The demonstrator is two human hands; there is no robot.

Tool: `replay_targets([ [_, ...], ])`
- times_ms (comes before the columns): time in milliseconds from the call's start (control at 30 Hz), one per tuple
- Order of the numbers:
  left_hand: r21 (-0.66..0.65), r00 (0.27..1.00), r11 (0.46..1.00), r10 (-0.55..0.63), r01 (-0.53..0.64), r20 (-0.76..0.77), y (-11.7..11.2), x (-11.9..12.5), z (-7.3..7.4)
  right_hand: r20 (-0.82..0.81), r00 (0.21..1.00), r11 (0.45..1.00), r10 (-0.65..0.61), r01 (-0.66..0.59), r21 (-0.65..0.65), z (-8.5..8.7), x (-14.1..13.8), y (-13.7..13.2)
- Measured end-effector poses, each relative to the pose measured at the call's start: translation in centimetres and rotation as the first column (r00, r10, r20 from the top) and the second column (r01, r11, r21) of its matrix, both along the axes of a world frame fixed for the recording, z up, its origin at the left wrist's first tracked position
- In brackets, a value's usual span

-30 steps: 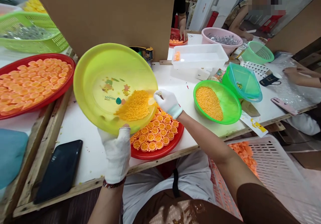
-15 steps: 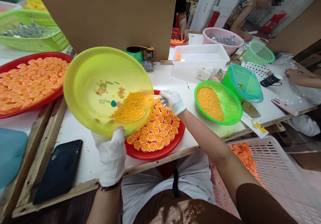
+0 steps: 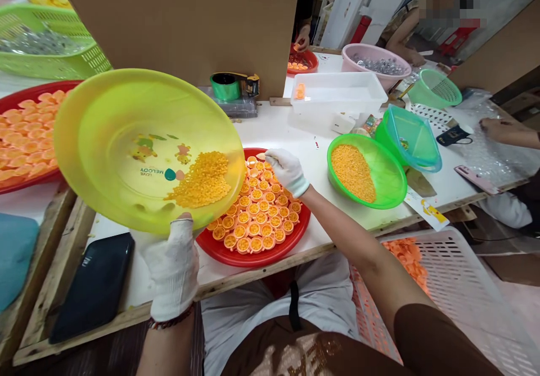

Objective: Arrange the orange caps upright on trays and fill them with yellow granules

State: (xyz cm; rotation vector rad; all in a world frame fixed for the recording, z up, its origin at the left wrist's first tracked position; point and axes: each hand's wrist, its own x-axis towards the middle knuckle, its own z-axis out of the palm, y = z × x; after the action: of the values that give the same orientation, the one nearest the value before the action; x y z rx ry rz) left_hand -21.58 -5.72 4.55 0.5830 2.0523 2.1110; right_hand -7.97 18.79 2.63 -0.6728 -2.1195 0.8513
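My left hand (image 3: 174,269), in a white glove, grips the near rim of a yellow basin (image 3: 101,140), thumb over the edge. The basin tilts to the right, and a heap of small orange-yellow beads (image 3: 205,179) lies on its lower right side. Below stands a red tray (image 3: 302,231) covered with small orange cups (image 3: 255,213), many with beads inside. Above its far right part, my gloved right hand (image 3: 287,172) is closed in a pinch. A small pale spoon-like tool (image 3: 260,156) sticks out from its fingertips; most of it is hidden.
To the right stand a green bowl (image 3: 390,182) of similar beads and a teal container (image 3: 417,140). A clear plastic box (image 3: 337,92) and green tape (image 3: 225,88) sit behind. Left are another red tray (image 3: 40,86) and a dark phone-like tablet (image 3: 90,291). Co-workers' hands work beyond.
The yellow basin and my left hand have moved left, uncovering more of the cup tray. My right hand has shifted slightly, and its pale tool is now apart from the basin's rim.
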Motion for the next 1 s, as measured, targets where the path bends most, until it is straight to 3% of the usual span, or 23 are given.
replay_targets([
  [167, 0.048, 0.999, 0.998, -0.035, 0.035, 0.011, 1.4, 1.7, 0.5, -0.016, 0.999, 0.997, -0.032, 0.031, -0.073, 2.1, -1.2, -1.9],
  [267, 0.046, 0.996, 0.995, -0.094, 0.093, 0.000, 1.8, 2.6, 0.6, 0.078, 0.997, 0.953, -0.010, 0.034, -0.302, 2.3, -2.3, -3.2],
  [400, 0.016, 0.993, 0.993, -0.116, 0.117, -0.015, 1.6, 2.9, 0.5, 0.040, 0.999, 0.714, -0.021, 0.043, -0.699, 2.1, -2.9, -4.7],
  [600, 0.071, 0.994, 0.994, -0.090, 0.085, 0.064, 1.0, 2.0, -0.2, -0.163, 0.981, 0.447, -0.103, -0.101, -0.889, 1.9, -2.1, -3.7],
  [667, 0.065, 0.997, 0.997, -0.054, 0.050, 0.060, 0.8, 1.6, -0.2, -0.199, 0.972, 0.400, -0.126, -0.134, -0.907, 1.9, -1.8, -2.8],
  [733, 0.047, 0.999, 0.999, -0.002, 0.000, 0.043, 0.4, 1.1, 0.0, -0.208, 0.965, 0.415, -0.163, -0.124, -0.901, 2.0, -1.5, -1.9],
  [800, 0.040, 0.999, 0.999, 0.026, -0.027, 0.024, -0.1, 0.6, 0.2, -0.180, 0.961, 0.485, -0.210, -0.057, -0.872, 1.9, -1.3, -1.3],
  [900, 0.057, 0.999, 0.997, 0.041, -0.043, 0.027, -0.8, 0.0, 0.7, -0.089, 0.965, 0.640, -0.245, 0.092, -0.763, 1.0, -1.3, -0.7],
  [1000, 0.069, 0.997, 0.996, 0.057, -0.061, 0.050, -1.1, -0.4, 1.0, 0.007, 0.984, 0.858, -0.175, 0.156, -0.489, -0.6, -1.3, -0.7],
])
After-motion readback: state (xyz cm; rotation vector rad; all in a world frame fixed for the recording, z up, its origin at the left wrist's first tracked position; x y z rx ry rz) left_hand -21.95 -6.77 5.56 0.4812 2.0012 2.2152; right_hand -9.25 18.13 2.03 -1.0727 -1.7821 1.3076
